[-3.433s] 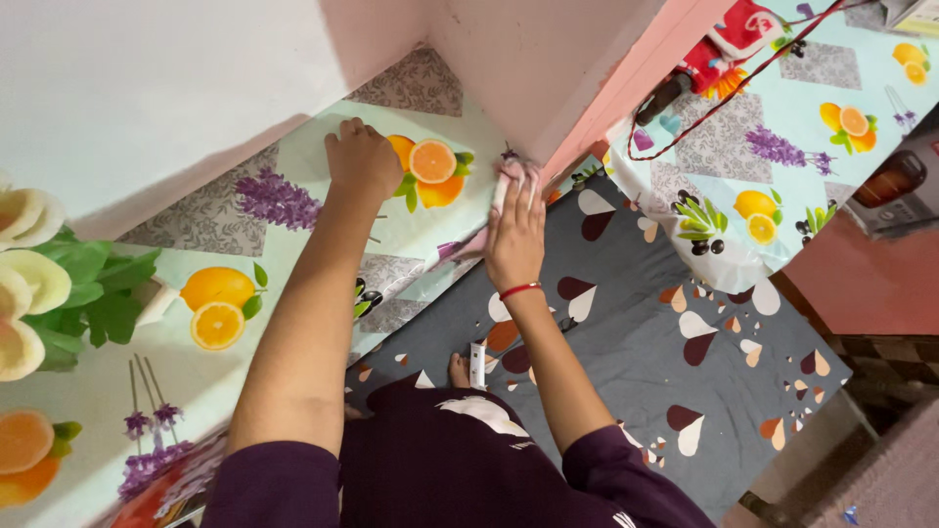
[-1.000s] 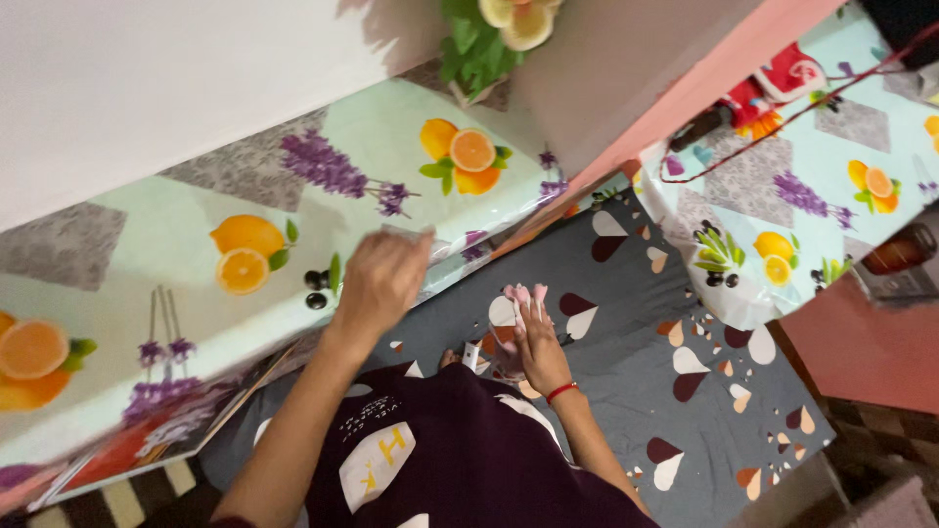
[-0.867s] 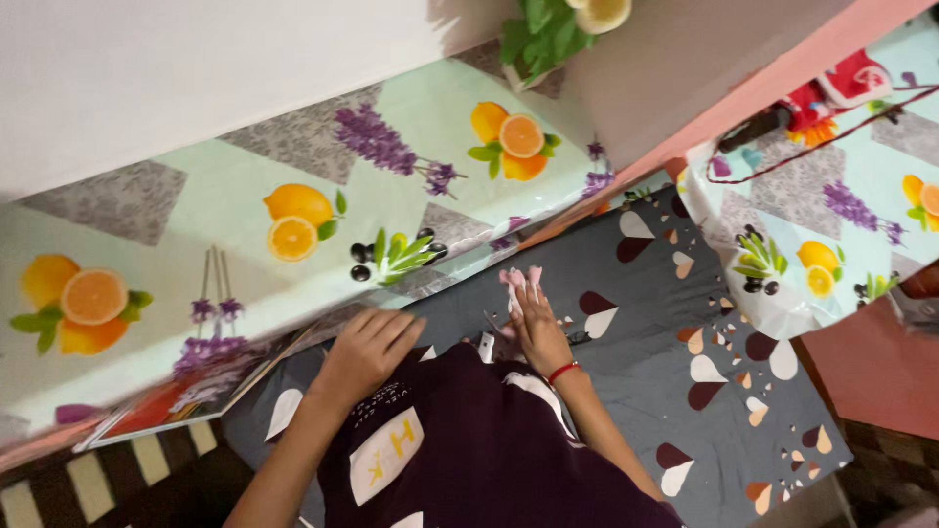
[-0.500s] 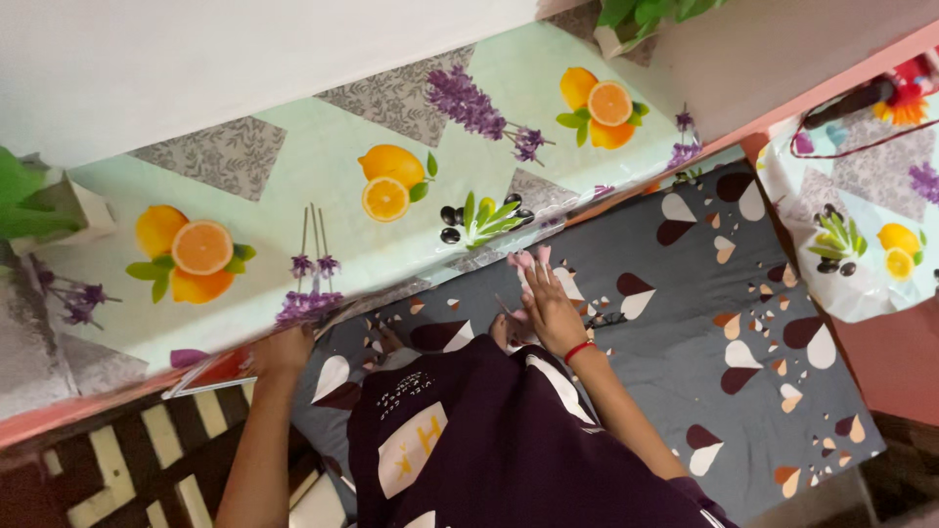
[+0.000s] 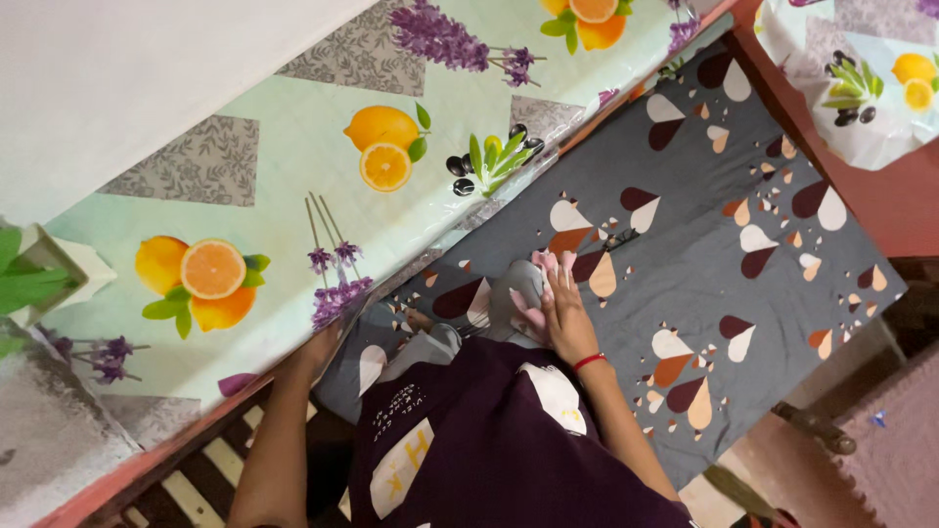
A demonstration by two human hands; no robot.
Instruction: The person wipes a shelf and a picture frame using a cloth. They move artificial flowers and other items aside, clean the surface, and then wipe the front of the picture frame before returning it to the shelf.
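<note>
My right hand (image 5: 565,321), with a red band at the wrist, lies flat on a grey sheet (image 5: 704,284) printed with hearts. It presses a crumpled pink cloth (image 5: 541,265) that sticks out past my fingertips. My left hand (image 5: 318,349) reaches to the front edge of a ledge covered in a mint fruit-and-lavender print cloth (image 5: 284,196). Its fingers are hidden at that edge. My dark purple shirt (image 5: 469,440) fills the bottom middle.
A white planter (image 5: 54,266) with green leaves stands on the ledge at the far left, below a white wall (image 5: 147,68). Another fruit-print cloth (image 5: 861,78) hangs at the top right. Dark and cream stripes (image 5: 196,489) show at the bottom left.
My left hand came off the ledge top and dropped to its front edge. My right hand brought the pink cloth down from the corner onto the grey sheet. The view swung left.
</note>
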